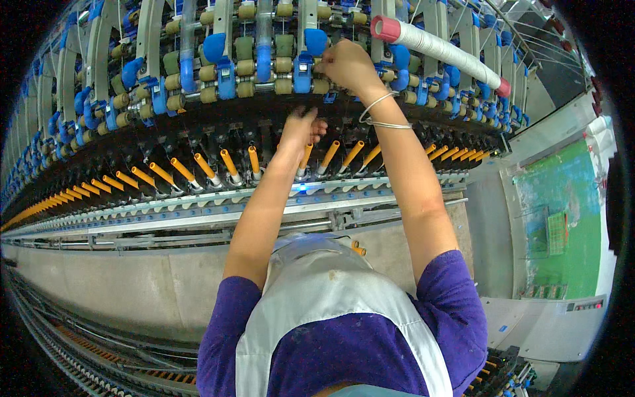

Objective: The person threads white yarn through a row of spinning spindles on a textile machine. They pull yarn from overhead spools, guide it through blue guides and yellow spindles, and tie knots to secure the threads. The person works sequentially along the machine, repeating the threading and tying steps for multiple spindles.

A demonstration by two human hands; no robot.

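Your 2 hands are apart: the right hand at a tan roller beside the blue lever, the left hand lower, above an orange tube; finger closure cannot be told.

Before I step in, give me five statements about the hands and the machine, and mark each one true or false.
1. The right hand is up by the tan rollers. True.
2. The left hand is higher in the picture than the right hand. False: it is lower.
3. The pale bangle is on the left arm. False: it is on the right.
4. The long white bobbin has reddish-pink ends. True.
5. The orange tubes are above the tan rollers in the picture. False: they are below them.
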